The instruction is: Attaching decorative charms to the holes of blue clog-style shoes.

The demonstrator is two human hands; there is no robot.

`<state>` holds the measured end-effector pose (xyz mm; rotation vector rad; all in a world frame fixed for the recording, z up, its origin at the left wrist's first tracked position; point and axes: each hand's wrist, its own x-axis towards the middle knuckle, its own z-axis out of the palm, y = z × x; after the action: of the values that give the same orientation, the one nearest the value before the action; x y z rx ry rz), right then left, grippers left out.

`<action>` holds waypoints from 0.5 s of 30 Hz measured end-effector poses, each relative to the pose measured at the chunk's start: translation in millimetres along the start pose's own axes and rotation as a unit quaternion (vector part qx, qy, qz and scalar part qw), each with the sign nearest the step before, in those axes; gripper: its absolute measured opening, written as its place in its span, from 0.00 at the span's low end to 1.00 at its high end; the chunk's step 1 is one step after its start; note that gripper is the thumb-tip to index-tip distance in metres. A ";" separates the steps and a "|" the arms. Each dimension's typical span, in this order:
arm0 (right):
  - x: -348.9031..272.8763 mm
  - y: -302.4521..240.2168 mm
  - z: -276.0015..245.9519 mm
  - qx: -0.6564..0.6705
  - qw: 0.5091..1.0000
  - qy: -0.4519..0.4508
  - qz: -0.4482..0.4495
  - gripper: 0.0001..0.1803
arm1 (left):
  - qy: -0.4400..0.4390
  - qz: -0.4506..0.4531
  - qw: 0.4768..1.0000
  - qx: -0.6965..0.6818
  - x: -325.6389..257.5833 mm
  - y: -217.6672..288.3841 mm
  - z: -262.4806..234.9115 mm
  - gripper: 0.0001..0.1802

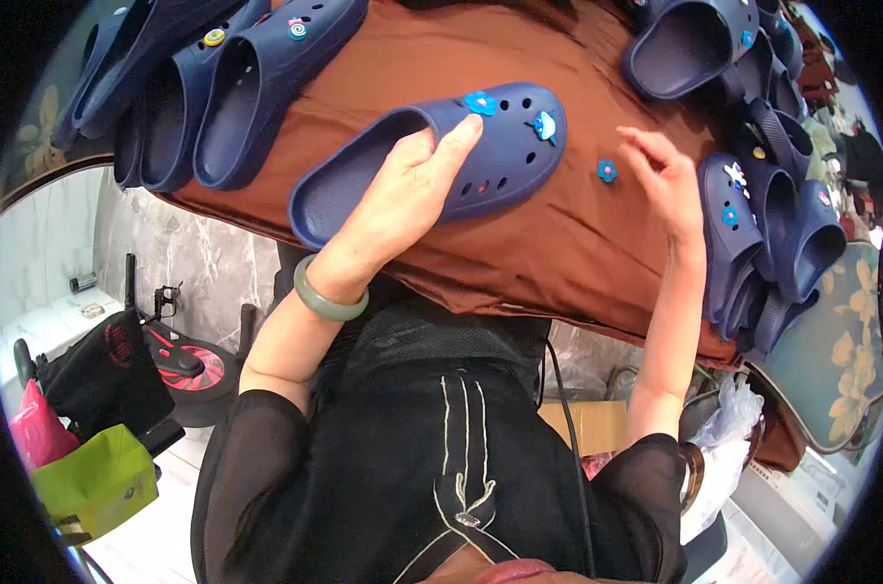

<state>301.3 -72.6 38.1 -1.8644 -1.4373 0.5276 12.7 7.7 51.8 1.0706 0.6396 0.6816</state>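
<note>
1. Nearest the camera: black top (pixel 383 467) with sheer sleeves and pale piping down the front.
2. At the centre, over the brown cloth (pixel 558 238): navy clog (pixel 504 161), with toe to the right and far, heel to the left and near. Carries a fixed flower charm (pixel 480 103) in blue and, closer to the toe, a blue-and-white charm (pixel 545 126). Resting or slightly raised: cannot tell.
3. Left hand (pixel 407 190): closed on the navy clog, with thumb on top beside the fixed flower charm and fingers out of sight in the opening. Wears a green bangle (pixel 329 295).
4. Right hand (pixel 667 180): loosely open, with fingers half bent, above the cloth and apart from the clog. Shows nothing in its grasp.
5. Between clog and right hand: loose flower charm (pixel 607 171), also blue, just left of the fingers.
6. Farther left: row of clogs (pixel 237 127), also navy, with toes pointing far.
7. Farther right: heap of clogs (pixel 733 219), navy too, some leaning together.
8. Outermost, near left: green bag (pixel 96 482), pink bag (pixel 40 428), red-and-black wheel (pixel 198 370). Near right: clear plastic bag (pixel 731 414).
</note>
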 end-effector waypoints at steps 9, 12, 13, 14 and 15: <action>-47.1 -4.0 29.9 -0.038 0.998 0.045 -0.011 0.10 | -0.020 -0.022 0.999 0.042 2.9 -9.2 -7.8 0.22; -53.2 -29.6 45.2 0.084 0.995 0.042 -0.030 0.09 | 0.001 -0.001 0.999 0.032 5.6 -4.9 -1.0 0.22; -52.6 -42.8 51.8 0.131 0.990 0.030 -0.034 0.09 | 0.001 -0.001 0.999 0.032 7.8 -3.4 -1.6 0.22; -54.6 -51.2 64.0 0.250 0.967 0.017 0.039 0.10 | -0.002 -0.005 0.999 0.040 8.1 -1.0 -4.2 0.22; -54.4 -59.4 72.7 0.275 0.960 -0.001 0.056 0.09 | -0.006 -0.011 0.999 0.047 7.9 -0.1 -6.8 0.23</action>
<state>195.8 -95.8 28.5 -1.4959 -1.0463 0.8827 12.6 17.6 48.2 1.1525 0.6772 0.6314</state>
